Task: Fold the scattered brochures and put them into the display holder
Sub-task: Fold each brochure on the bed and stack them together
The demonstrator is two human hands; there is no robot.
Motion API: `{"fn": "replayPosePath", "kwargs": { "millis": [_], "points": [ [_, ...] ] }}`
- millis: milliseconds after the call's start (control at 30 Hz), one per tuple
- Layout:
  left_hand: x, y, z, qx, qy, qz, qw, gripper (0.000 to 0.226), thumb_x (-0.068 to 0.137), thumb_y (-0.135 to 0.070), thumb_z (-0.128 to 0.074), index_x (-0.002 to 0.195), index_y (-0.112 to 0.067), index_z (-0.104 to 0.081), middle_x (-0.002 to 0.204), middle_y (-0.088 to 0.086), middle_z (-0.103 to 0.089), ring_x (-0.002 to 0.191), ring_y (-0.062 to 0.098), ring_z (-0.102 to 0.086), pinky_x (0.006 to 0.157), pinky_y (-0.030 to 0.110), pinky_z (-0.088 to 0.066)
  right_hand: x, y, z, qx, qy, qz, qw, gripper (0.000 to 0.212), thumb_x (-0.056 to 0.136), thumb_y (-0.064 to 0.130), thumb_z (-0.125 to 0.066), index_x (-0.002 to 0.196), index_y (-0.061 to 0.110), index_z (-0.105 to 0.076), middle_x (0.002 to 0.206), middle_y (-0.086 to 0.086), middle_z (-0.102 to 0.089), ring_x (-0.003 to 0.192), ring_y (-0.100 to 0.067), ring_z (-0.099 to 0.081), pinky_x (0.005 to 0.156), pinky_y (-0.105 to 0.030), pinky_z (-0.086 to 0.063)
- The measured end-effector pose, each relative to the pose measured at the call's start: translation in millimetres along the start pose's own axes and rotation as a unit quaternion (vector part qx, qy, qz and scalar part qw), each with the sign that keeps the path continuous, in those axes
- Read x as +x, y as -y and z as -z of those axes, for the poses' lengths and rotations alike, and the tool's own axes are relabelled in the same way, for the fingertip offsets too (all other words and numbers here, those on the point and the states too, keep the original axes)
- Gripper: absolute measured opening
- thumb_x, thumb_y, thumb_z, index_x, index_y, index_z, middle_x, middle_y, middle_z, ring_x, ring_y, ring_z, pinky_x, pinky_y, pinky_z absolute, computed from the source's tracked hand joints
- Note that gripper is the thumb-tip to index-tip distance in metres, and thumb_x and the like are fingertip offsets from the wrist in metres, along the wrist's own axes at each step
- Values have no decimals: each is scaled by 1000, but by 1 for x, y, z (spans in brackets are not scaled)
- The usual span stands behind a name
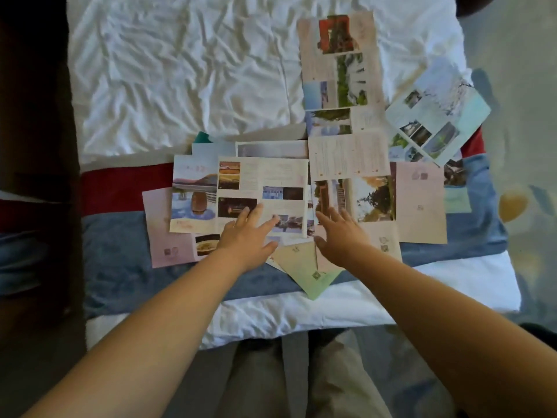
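My left hand [250, 236] and right hand [342, 233] reach out with fingers spread and straight over the unfolded brochures [271, 182] scattered across the bed [180, 70]; touching them, I think, though it's blurry.

Printed text blocks on the brochures [280, 173] are too blurred to read. Small square code-like marks on the pink sheet [428, 221] and the green sheet [301, 267] cannot be made out either.
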State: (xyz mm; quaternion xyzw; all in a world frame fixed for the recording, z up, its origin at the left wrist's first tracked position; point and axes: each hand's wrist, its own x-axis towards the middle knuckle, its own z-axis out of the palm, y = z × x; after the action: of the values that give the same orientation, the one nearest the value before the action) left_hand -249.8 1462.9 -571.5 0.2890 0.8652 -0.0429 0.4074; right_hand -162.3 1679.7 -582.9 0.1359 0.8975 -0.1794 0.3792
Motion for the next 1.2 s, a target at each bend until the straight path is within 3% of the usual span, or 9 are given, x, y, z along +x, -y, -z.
{"fn": "replayPosePath", "kwargs": {
  "millis": [133,300,433,533,700,900,967,1067,1200],
  "points": [
    [56,-33,-46,4,17,-23,1000,66,104,-62,-32,162,-43,-6,173,2,10,159,31,6,124,54,-16,24,-65,-44,-95,9,29,995,76,106,50,-44,166,35,1,172,-5,17,155,-33,25,125,-50,12],
    [106,-73,-85,-2,-3,-41,999,68,106,-55,-31,162,-41,4,171,2,20,157,31,17,126,57,-6,38,-132,-89,-132,22,68,989,89,101,68,-37,156,44,29,164,2,42,150,-29,38,126,-49,13],
    [126,-81,-106,-9,-64,-37,997,73,106,-49,-32,164,-29,5,169,1,25,156,29,23,127,54,1,48,-144,-109,-130,-12,98,987,85,97,75,-21,158,42,28,166,4,37,153,-26,34,122,-46,18],
    [135,-69,-122,-101,-135,-74,983,73,105,-46,-41,165,-25,-6,172,-3,12,158,20,16,129,46,-4,60,-132,-117,-116,-37,109,987,82,99,77,-17,161,40,21,170,2,29,155,-28,29,122,-45,17],
    [134,-48,-133,-188,-222,-50,955,63,103,-34,-42,162,-23,-26,171,9,-15,158,25,-14,118,50,-35,75,-75,-132,-19,-52,50,997,76,100,77,-14,159,46,23,166,8,35,153,-21,35,126,-44,15],
    [125,-24,-137,-146,-224,106,958,57,104,-40,-28,159,-25,-36,170,2,-21,156,24,-24,116,52,-38,100,36,-120,232,-6,-74,970,62,108,56,-10,162,41,17,166,0,37,151,-24,38,127,-44,15],
    [125,-13,-143,-94,-194,146,966,65,105,-48,-30,163,-18,-22,171,4,-11,157,24,-21,116,52,-38,107,52,-104,233,23,-48,971,60,110,49,-12,165,37,10,170,-3,28,155,-26,30,128,-43,12],
    [129,4,-147,-50,-142,161,975,80,101,-65,-15,159,-24,22,165,0,29,158,24,12,126,52,-10,106,49,-76,105,18,-4,994,62,111,40,-23,166,34,5,172,-2,23,159,-31,14,127,-49,2],
    [134,30,-141,-49,-200,181,962,83,101,-68,-20,160,-31,23,167,8,29,158,31,13,125,54,-9,123,14,-55,-72,-71,72,992,71,109,49,-31,165,35,10,163,-3,44,150,-30,40,124,-51,14]
  ]
}}
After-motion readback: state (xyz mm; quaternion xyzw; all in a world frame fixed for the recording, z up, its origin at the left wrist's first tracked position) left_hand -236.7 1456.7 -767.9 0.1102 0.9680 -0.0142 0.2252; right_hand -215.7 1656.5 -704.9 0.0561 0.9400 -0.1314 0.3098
